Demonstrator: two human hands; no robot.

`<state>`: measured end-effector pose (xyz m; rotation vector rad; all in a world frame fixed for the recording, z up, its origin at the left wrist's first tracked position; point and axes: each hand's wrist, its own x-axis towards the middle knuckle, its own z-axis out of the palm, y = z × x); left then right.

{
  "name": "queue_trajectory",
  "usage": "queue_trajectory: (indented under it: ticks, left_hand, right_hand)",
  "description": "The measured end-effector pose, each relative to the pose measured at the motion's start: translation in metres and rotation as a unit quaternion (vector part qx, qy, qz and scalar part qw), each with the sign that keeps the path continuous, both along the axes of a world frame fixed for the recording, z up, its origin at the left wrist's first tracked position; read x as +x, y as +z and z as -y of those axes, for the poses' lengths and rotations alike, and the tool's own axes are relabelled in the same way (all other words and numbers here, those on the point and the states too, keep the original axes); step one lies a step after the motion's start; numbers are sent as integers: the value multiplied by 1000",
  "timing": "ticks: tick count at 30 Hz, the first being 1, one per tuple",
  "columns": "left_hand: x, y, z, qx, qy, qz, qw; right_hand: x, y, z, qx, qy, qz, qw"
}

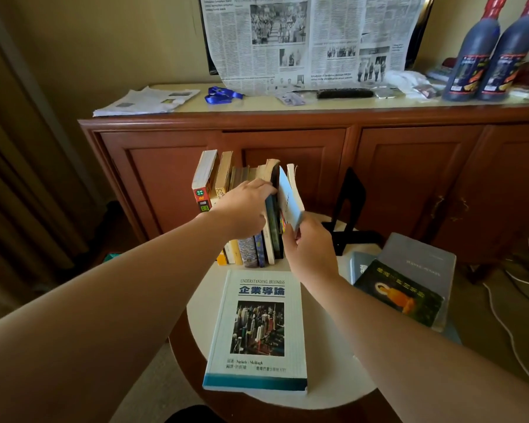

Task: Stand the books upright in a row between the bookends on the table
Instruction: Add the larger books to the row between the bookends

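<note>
Several books stand upright in a row at the far side of the small round table. My left hand lies against the spines at the row's right end, fingers bent over a dark book. My right hand pinches the lower edge of a thin pale-blue book, tilted at the right end of the row. A black bookend stands apart to the right. A large "Understanding Business" book lies flat in front. A stack of flat books lies on the right. The left bookend is hidden.
A wooden cabinet stands right behind the table, with newspaper, a remote, a blue lanyard and two dark bottles on top. White cables trail on the floor at right. A curtain hangs at left.
</note>
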<state>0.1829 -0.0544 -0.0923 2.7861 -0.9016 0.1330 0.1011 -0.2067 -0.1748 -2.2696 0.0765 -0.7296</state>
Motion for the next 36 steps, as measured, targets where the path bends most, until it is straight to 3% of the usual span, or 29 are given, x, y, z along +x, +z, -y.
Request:
queue_trajectory:
  ticks: [8, 11, 14, 19, 24, 28, 36]
  left_hand:
    - [0, -4, 0, -22, 9, -1, 1000]
    - [3, -8, 1, -30, 12, 11, 999]
    - [2, -10, 3, -30, 21, 25, 999]
    - [-1, -10, 0, -39, 10, 8, 999]
    - [1, -7, -7, -71, 10, -11, 997]
    - [1, -5, -8, -91, 21, -24, 995]
    - [0, -6, -7, -97, 24, -23, 995]
  right_hand:
    - [29, 2, 6, -80, 2, -137, 987]
    - [20, -5, 8, -103, 30, -80, 991]
    - [1, -16, 3, -88, 82, -24, 992]
    - [-14, -20, -6, 21, 119, -127, 984]
    - [-25, -11, -9, 77, 152, -119, 978]
    - [-20, -7, -4, 108, 140, -93, 980]
    - [9, 2, -2, 110, 96, -155, 977]
